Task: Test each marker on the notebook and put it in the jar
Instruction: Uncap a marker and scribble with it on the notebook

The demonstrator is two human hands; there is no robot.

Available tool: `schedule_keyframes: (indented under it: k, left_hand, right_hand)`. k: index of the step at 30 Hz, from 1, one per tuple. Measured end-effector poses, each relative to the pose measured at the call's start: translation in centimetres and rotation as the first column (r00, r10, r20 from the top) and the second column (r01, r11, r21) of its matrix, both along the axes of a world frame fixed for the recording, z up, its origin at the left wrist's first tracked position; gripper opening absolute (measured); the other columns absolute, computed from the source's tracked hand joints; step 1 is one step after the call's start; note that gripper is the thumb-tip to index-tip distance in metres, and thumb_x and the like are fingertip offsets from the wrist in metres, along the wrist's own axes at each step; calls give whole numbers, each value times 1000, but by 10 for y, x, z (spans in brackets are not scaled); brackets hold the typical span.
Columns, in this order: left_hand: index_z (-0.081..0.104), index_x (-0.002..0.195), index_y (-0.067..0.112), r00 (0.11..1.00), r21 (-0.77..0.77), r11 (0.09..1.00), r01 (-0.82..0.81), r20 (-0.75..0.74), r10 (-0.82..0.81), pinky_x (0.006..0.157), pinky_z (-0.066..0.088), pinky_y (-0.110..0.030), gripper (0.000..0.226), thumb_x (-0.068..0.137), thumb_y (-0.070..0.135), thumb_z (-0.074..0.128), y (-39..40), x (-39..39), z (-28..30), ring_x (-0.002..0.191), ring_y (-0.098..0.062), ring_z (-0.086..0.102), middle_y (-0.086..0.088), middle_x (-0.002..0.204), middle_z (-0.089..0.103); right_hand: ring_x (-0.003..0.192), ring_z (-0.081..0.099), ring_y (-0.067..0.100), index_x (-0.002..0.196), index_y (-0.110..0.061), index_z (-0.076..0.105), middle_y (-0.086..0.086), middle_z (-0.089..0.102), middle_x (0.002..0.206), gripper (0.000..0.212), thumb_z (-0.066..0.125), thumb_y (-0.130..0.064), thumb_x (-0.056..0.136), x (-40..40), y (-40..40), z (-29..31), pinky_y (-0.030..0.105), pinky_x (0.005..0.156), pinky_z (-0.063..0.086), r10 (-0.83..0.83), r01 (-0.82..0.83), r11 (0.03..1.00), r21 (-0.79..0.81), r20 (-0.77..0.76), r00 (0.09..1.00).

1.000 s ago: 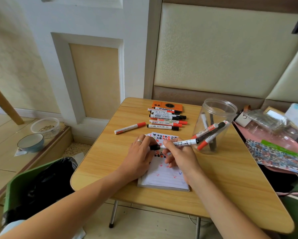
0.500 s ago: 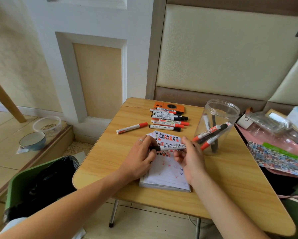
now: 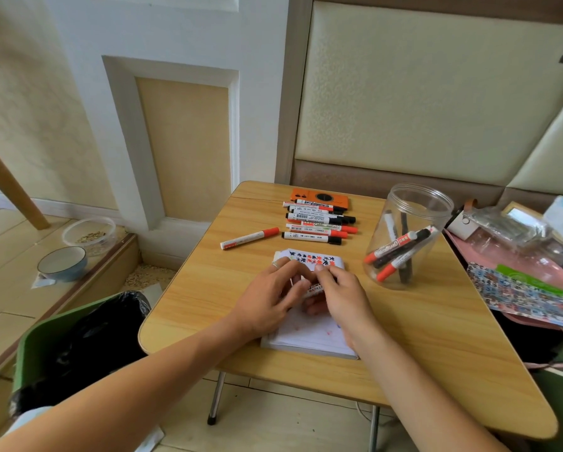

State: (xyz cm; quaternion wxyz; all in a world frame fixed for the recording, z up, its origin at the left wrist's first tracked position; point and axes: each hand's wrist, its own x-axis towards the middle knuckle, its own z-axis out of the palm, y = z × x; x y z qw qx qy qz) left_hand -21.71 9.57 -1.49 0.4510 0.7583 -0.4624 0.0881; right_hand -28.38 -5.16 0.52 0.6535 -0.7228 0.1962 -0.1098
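**Both hands on one marker, over the notebook**

Everything hangs off the notebook (image 3: 309, 334) here, so I place things from it. Biggest first: the table (image 3: 430, 363) carries it all, notebook lying flat right in front of me so I can scribble without reaching. Off to the notebook's right stands the clear jar (image 3: 407, 236), upright, mouth open, close enough for a short drop. Inside I count three capped markers leaning across each other, two red and one black, plus a couple of darker sticks behind them I cannot make out.

Beyond the notebook's far edge sits the row of waiting markers (image 3: 317, 223), stacked side by side against an orange case (image 3: 319, 198), caps pointing right. One stray red marker (image 3: 250, 238) lies apart, beyond the notebook's far-left corner.

Now my hands, directly above the page. My left hand (image 3: 267, 301) curls its fingers around one end of the marker in hand (image 3: 313, 287); my right hand (image 3: 342, 295) pinches the barrel from the other side. Only a strip of its label shows between them, so cap on or off, I cannot tell. I reckon I'm working the cap.
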Motion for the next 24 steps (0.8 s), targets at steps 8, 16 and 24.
schedule_keyframes:
  k: [8,16,24]
  left_hand:
    - [67,110,21,999,8,1000,-29,17,29,79,50,-24,27,89,36,75,0,6,-3,95,-5,60,9,100,67]
    - [71,100,19,998,-7,998,-69,-13,69,71,39,-10,23,85,34,80,2,10,-2,83,2,58,20,88,62]
    - [70,95,16,998,-47,997,-61,-10,61,68,41,-15,15,88,28,77,5,7,-1,79,-3,59,17,84,62]
  right_hand:
    - [56,67,21,94,-4,66,13,71,73,33,51,-30,108,3,-10,1,28,55,56,-118,114,967,227,8,993]
    - [57,68,15,94,-9,64,1,71,66,28,50,-29,108,3,-2,-1,25,56,57,-77,77,989,126,-8,997]
    - [44,58,20,98,-6,62,10,69,61,33,49,-35,107,3,1,-2,29,43,45,-53,51,998,-24,-62,997]
